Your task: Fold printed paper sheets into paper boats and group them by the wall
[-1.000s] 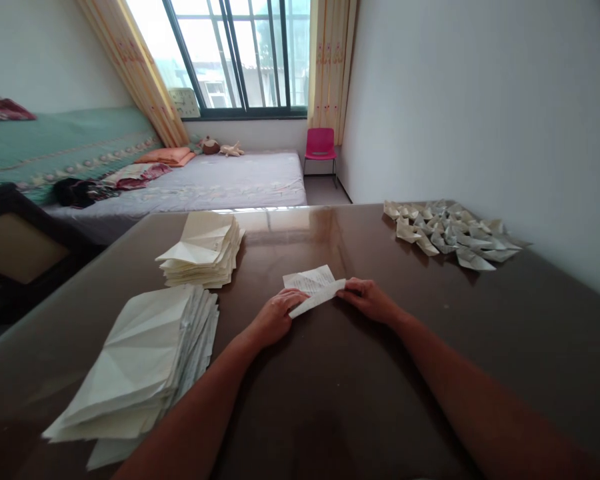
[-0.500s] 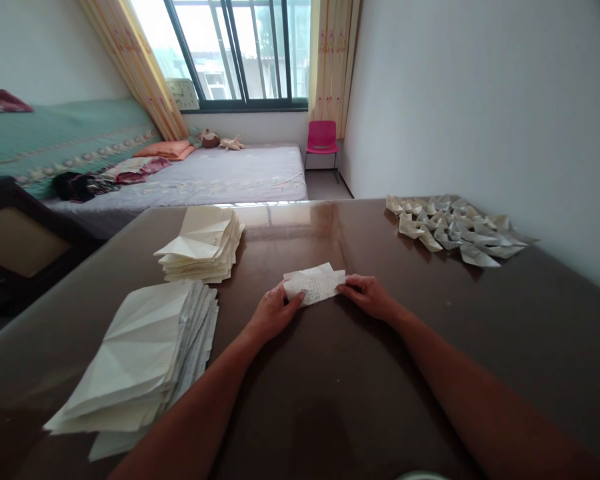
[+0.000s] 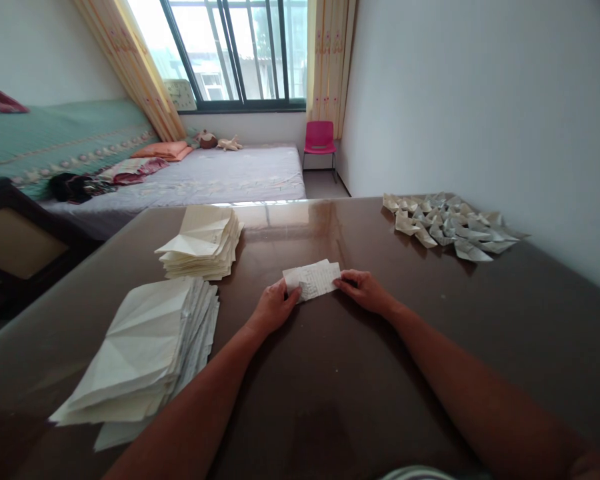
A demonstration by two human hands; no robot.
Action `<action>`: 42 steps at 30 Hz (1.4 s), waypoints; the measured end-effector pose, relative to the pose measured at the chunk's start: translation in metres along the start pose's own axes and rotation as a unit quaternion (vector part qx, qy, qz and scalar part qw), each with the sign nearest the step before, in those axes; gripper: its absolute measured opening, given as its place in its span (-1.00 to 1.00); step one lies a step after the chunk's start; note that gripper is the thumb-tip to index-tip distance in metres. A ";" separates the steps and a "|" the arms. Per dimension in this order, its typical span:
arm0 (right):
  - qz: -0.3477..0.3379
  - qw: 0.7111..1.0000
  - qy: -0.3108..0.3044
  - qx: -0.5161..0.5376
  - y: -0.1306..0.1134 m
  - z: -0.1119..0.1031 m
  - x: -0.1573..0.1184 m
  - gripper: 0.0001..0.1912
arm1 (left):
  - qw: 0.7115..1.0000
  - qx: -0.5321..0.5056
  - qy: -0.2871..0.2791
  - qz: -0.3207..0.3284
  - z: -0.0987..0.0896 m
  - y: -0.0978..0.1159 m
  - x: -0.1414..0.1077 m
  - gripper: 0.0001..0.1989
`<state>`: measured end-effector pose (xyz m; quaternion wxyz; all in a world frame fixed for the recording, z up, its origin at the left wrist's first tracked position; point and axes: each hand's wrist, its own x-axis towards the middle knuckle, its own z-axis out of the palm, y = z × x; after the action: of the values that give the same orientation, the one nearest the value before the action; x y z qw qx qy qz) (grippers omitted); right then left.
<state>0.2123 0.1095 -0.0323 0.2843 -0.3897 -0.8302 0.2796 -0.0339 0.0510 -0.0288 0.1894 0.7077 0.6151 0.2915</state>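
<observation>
A small folded sheet of paper with writing on it is held over the middle of the brown table. My left hand pinches its left end, the thumb lying on top. At the paper's right end, my right hand grips the corner between thumb and fingers. Left of my hands lie two stacks of creased paper: a large near stack beside my left forearm and a cream far stack behind it. Several folded paper boats are grouped at the table's far right.
Along the right side runs a white wall. Past the table's far edge are a bed and a pink chair below the window. A dark wooden chair stands at the left. A round pale rim shows at the bottom edge.
Both hands still grip the folded paper, which looks slightly flatter and narrower. The whole view has shifted a little; the stacks and paper boats stay in place.
</observation>
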 end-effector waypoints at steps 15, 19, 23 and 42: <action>0.001 1.000 0.013 -0.007 0.002 0.003 0.000 -0.64 | 1.000 -0.016 0.004 -0.008 -0.001 0.000 -0.001 -0.70; 0.003 1.000 0.006 -0.015 0.000 0.002 0.000 -0.64 | 1.000 -0.013 0.004 -0.003 -0.001 0.001 -0.001 -0.72; 0.004 1.000 0.005 -0.024 -0.002 0.001 0.000 -0.64 | 1.000 -0.010 0.003 0.003 -0.001 0.002 -0.002 -0.73; -0.005 1.000 -0.010 0.001 0.001 -0.002 0.000 -0.58 | 1.000 -0.001 -0.028 -0.010 -0.008 0.003 -0.002 -0.65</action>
<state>0.2145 0.1103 -0.0319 0.2778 -0.3822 -0.8346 0.2834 -0.0370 0.0478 -0.0208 0.2102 0.7090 0.6164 0.2705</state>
